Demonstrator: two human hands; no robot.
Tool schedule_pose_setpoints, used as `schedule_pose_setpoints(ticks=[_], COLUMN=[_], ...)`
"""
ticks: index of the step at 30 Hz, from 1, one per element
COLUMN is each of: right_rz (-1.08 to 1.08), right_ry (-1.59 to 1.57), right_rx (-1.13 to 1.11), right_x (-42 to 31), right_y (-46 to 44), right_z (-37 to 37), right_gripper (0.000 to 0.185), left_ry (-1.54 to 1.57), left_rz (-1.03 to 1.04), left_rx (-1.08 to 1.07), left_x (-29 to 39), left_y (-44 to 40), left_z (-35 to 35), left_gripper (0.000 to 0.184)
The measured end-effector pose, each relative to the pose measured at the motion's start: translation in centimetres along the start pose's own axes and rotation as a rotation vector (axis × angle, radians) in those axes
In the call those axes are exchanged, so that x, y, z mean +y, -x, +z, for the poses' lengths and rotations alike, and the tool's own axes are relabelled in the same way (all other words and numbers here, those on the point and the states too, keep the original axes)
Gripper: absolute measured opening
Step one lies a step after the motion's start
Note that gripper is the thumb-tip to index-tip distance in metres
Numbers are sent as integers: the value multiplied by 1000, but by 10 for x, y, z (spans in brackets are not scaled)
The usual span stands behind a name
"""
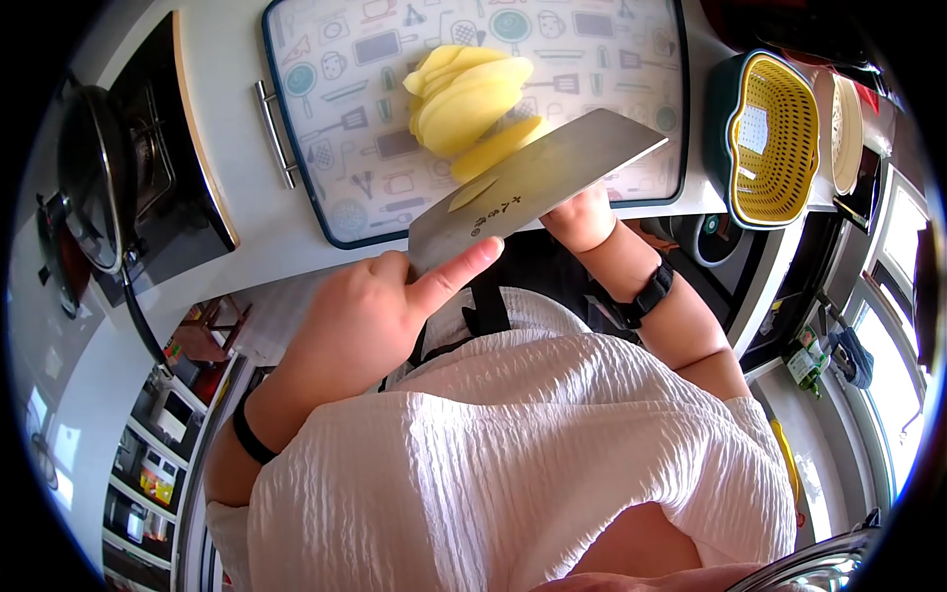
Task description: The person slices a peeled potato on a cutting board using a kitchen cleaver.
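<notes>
A wide cleaver (552, 173) is tilted over the front part of the patterned cutting board (335, 212). My left hand (370, 306) is closed round its handle end, with the thumb stretched along the blade. A thin yellow slice (473, 194) clings to the blade's face. My right hand (582, 217) is near the blade's far end, its fingers mostly hidden behind the metal. Beyond the blade, overlapping pale yellow slices (469, 99) lie on the board, and another yellow piece (498, 148) is partly covered by the blade.
Right of the board stands a yellow basket (779, 138) in a dark green basin (725, 128), with a round pale container (843, 133) beside it. At the left are a stove (202, 207) and a lidded pan (94, 178). Shelves (148, 469) show at lower left.
</notes>
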State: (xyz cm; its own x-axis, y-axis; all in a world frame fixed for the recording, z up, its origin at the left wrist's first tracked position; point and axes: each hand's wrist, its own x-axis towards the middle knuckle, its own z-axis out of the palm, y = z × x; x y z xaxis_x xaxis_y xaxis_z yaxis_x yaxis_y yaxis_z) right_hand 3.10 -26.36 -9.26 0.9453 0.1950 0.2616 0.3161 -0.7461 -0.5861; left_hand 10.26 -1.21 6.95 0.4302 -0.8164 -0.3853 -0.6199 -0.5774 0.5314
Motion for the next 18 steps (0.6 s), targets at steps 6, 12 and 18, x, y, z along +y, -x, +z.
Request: schedule_pose_setpoints(ticks=[6,12,18], right_rz=[-23,-7,-36], right_ry=[-1,-62,-111], right_rx=[10,-2,0], right_x=[1,1,1], right_y=[-1,-2,-4], right_z=[0,-2,-4], right_gripper=[45,44,40], left_ry=[-7,-14,-24], left_rz=[-22,-32,-28], left_rx=[-41,-73,-107], left_x=[1,2,1], left_y=[-1,-5,-12], left_z=[-3,-5,-6], left_gripper=[73,73,73])
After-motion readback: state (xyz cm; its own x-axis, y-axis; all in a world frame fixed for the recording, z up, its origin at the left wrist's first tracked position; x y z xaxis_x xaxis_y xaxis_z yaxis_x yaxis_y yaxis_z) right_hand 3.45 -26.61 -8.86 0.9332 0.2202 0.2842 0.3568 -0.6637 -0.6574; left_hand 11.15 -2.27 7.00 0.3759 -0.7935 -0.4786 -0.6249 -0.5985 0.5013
